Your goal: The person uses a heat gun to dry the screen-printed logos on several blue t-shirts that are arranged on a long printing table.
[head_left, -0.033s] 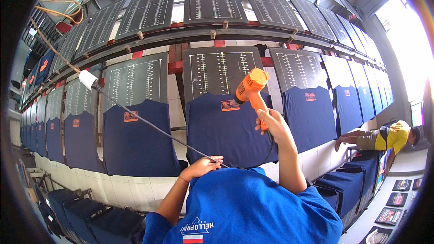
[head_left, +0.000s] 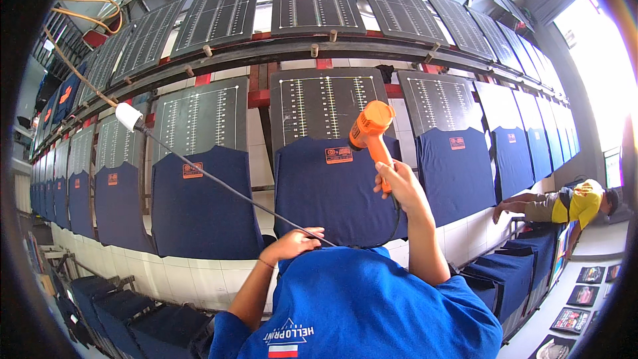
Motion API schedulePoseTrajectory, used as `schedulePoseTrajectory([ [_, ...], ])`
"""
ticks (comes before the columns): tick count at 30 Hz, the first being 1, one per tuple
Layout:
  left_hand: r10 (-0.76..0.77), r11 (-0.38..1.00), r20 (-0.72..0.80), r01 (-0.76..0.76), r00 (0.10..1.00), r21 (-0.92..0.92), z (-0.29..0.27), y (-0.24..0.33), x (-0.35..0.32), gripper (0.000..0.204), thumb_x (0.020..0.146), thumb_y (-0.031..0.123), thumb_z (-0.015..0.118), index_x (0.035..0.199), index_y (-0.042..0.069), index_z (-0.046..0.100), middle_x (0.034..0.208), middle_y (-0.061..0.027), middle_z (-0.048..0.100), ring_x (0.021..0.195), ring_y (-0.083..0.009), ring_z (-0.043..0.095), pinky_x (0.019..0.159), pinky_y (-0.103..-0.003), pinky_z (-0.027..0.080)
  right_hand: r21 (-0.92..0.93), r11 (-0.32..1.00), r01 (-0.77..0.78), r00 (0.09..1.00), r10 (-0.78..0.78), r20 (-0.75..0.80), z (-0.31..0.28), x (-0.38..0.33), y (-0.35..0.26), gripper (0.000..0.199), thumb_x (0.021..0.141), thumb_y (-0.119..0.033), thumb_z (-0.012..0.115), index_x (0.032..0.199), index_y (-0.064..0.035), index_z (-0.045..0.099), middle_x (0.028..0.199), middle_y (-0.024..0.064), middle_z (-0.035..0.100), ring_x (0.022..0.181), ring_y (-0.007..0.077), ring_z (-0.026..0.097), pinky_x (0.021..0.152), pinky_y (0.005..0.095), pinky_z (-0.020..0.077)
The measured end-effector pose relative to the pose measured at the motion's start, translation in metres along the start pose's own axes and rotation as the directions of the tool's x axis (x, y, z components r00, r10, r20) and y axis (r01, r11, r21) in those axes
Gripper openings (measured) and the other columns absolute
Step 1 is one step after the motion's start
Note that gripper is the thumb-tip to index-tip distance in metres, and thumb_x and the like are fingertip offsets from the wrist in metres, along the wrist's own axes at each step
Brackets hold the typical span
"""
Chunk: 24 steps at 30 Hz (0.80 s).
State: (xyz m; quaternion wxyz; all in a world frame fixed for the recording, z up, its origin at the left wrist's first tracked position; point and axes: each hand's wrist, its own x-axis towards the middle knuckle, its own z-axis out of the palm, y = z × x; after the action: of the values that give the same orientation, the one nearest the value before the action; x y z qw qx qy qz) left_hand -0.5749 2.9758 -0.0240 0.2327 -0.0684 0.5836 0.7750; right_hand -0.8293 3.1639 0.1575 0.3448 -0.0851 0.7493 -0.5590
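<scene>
My right hand is wrapped round the handle of an orange heat gun. The gun's dark nozzle points left and down, just above the orange print on a navy T-shirt. That shirt lies over a dark board with white ruled marks. Close to my waist, my left hand has its fingers closed on a dark power cord. The cord slants up leftward to a white connector.
More boards dressed with printed navy shirts extend to both sides. Beyond a dark rail stands a second row of bare marked boards. Navy fabric hangs behind me at lower right. A person in a yellow top bends over at far right.
The heat gun's nozzle has shifted very slightly to the right. Both hands keep nearly the same place and hold.
</scene>
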Motion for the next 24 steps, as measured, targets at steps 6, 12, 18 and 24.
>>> schedulePoseTrajectory([
  [6,0.041,0.993,-0.646,0.04,0.762,0.111,-0.092,0.037,-0.045,0.025,0.095,0.012,0.059,0.117,0.001,0.062,0.096,-0.0103,0.07,0.069,-0.0139,0.067,0.059,-0.026,0.054,0.055,0.998,-0.043,0.999,0.043,-0.001,-0.005,-0.004,0.0,0.03,0.096,-0.032,0.059,0.097,-0.0021,0.058,0.075,0.0028,0.06,0.062,0.0111,0.062,0.049,0.0231,0.0462],
  [12,0.686,0.606,-0.725,0.506,0.059,0.614,-0.199,0.038,-0.074,0.03,0.099,0.016,0.052,0.12,-0.004,0.059,0.114,-0.022,0.064,0.112,-0.034,0.058,0.099,-0.044,0.045,-0.006,0.998,-0.059,0.998,0.059,0.008,-0.004,-0.007,-0.002,0.03,0.096,-0.032,0.059,0.099,-0.0017,0.058,0.075,0.0028,0.06,0.063,0.0111,0.063,0.049,0.0238,0.0468],
  [18,0.573,0.449,-0.819,0.846,-0.025,0.288,-0.268,0.012,-0.093,0.063,0.103,0.039,0.042,0.143,-0.01,0.036,0.15,-0.0305,0.033,0.139,-0.0471,0.032,0.115,-0.053,0.028,0.018,0.998,-0.054,0.998,0.053,0.047,-0.006,-0.005,0.001,0.036,0.097,-0.036,0.058,0.106,-0.0009,0.058,0.076,0.0028,0.06,0.062,0.0097,0.062,0.048,0.0217,0.0463],
  [24,0.464,0.483,-0.886,0.842,-0.012,0.241,-0.275,0.019,-0.072,0.066,0.103,0.042,0.038,0.146,-0.008,0.032,0.154,-0.029,0.028,0.143,-0.0468,0.024,0.116,-0.058,0.023,0.032,0.996,-0.078,0.997,0.078,0.009,-0.002,-0.004,-0.004,0.031,0.096,-0.031,0.059,0.1,-0.0007,0.058,0.075,0.0029,0.059,0.062,0.0109,0.062,0.049,0.0231,0.0466],
])
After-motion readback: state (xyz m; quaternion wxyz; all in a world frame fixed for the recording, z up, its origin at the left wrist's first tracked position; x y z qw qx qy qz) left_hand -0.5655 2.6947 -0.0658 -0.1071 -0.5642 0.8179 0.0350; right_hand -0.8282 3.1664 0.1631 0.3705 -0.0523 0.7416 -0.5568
